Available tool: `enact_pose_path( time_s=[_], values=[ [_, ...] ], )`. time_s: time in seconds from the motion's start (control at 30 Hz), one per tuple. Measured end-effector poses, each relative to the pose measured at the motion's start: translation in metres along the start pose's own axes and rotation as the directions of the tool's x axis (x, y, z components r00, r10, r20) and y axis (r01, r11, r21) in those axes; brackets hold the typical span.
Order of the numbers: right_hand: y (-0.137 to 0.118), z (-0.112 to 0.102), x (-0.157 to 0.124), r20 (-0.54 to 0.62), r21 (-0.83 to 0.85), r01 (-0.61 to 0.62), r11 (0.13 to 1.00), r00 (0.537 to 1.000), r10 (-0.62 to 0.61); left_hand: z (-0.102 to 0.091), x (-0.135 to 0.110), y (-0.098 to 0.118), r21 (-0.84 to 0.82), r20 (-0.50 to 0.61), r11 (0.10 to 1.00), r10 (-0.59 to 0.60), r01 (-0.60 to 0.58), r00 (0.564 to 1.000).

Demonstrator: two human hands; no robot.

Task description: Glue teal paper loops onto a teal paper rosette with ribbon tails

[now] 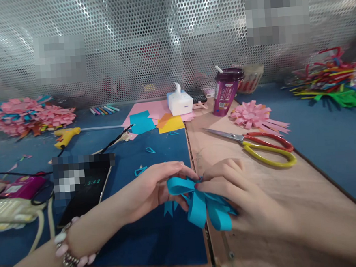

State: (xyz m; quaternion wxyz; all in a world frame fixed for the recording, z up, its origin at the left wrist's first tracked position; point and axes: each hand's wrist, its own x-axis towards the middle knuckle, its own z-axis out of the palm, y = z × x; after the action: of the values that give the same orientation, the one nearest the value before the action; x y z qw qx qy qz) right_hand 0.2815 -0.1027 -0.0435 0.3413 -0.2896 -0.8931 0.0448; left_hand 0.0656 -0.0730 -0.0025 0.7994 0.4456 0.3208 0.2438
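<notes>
A blue paper bow (198,213) with several rounded loops and notched tails is held between my two hands above the front of the table. My left hand (157,183) is closed around its left side, with the fingertips partly hidden behind the loops. From the right, my right hand (236,186) presses fingers onto the bow's middle and right loops. Small blue paper loops (140,170) lie on the blue mat just beyond my left hand. Scissors (245,139) with red and yellow handles rest on the wooden strip beyond my right hand.
A yellow glue gun (67,137), a phone (84,189) and a power strip (13,212) with cables lie at left. Behind stand a tissue pack (180,103) and a purple cup (227,91). Pink paper flowers (252,114), coloured paper sheets (142,122) and bundled strips (332,80) lie around.
</notes>
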Motion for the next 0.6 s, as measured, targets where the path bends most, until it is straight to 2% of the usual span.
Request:
enact_pose_path(
  time_s=[0.3,0.6],
  values=[
    [0.0022,0.0009,-0.0005,-0.006,-0.026,0.022,0.999,1.000,-0.022,-0.0019,0.0012,-0.0002,-0.089,0.002,0.994,-0.056,0.056,0.998],
    [-0.0002,-0.0031,0.0018,-0.007,-0.004,0.014,1.000,1.000,-0.014,0.0018,0.0000,0.0018,-0.036,-0.008,0.999,0.000,0.000,1.000]
  ],
)
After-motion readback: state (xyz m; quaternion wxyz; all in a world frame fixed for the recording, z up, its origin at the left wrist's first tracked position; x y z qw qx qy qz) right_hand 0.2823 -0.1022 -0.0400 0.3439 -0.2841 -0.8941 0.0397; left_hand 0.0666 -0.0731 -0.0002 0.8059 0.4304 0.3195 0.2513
